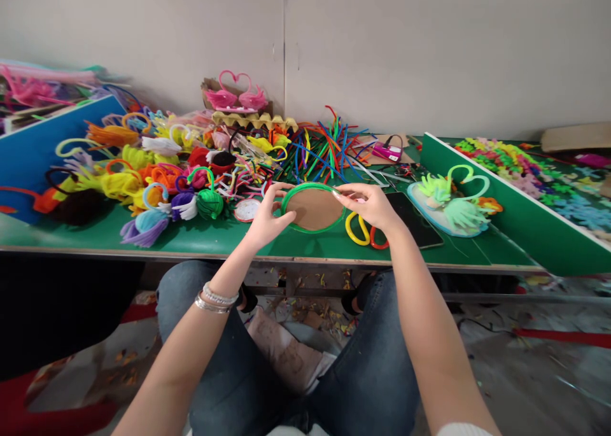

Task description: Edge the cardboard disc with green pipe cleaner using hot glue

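Between my hands, just above the green table, is a brown cardboard disc (314, 210) edged with green pipe cleaner (312, 186). My left hand (270, 213) grips its left rim between thumb and fingers. At the upper right rim, my right hand (366, 203) pinches the edge. Below my right hand lie scissors with a yellow and a red handle loop (358, 230); their blades are hidden. A small white round piece with a red edge (247, 210) sits left of the disc. A dark flat phone or tablet (414, 221) lies to the right.
Pipe-cleaner swans in many colours (155, 181) crowd the left. Loose pipe cleaners (329, 146) lie behind the disc. A green swan pair (453, 200) stands on a base at right, beside a green divider (515, 213). A pink swan pair (237, 95) is at the back.
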`<action>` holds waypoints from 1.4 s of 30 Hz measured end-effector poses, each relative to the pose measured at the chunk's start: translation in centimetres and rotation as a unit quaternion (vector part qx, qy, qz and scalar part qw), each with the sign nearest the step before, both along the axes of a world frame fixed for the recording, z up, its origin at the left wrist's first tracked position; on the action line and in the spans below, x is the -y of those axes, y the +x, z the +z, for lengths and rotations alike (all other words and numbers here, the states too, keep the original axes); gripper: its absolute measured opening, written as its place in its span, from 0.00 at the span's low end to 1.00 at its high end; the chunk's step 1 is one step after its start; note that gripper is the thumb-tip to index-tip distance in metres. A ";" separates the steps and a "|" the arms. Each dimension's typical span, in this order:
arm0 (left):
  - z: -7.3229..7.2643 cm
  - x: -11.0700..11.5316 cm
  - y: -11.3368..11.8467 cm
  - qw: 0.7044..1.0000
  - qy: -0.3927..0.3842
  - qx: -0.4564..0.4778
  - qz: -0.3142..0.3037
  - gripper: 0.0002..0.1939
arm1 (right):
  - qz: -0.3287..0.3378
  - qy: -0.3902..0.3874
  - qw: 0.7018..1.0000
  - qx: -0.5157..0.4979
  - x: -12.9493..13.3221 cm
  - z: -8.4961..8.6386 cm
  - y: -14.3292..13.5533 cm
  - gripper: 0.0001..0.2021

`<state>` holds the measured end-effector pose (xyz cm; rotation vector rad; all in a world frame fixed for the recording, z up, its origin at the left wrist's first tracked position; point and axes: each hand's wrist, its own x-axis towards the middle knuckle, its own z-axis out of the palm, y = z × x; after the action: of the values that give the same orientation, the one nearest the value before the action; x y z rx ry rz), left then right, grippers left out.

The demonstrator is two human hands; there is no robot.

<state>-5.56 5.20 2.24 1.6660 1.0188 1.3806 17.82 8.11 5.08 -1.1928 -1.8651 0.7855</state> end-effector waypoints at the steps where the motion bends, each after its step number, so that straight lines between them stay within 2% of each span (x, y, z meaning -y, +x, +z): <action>1: 0.0 0.0 0.0 1.000 -0.001 -0.001 0.000 0.23 | 0.000 -0.003 1.000 -0.001 0.0 0.0 0.0 0.18; 6: -0.2 -0.1 0.0 1.000 -0.008 0.003 -0.005 0.23 | -0.001 -0.023 1.000 -0.001 0.4 0.5 0.0 0.19; 13: -0.7 -0.5 -0.2 1.000 -0.007 0.007 -0.014 0.24 | 0.055 -0.063 0.996 -0.026 0.7 1.3 0.6 0.19; 26: -0.5 -0.4 -0.2 1.000 -0.004 0.002 -0.013 0.23 | 0.037 -0.055 0.998 -0.017 0.4 0.7 0.4 0.19; 37: -0.3 -0.2 -0.3 0.999 0.021 -0.030 -0.001 0.23 | 0.062 -0.079 0.993 -0.057 0.5 0.9 0.3 0.16; 42: -0.2 -0.1 0.0 0.999 0.018 -0.034 0.013 0.23 | 0.054 -0.082 0.993 -0.061 0.6 0.9 0.3 0.15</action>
<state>-5.60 5.26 2.03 1.7424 1.0629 1.3733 18.09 7.54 5.95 -1.1245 -1.8037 1.0646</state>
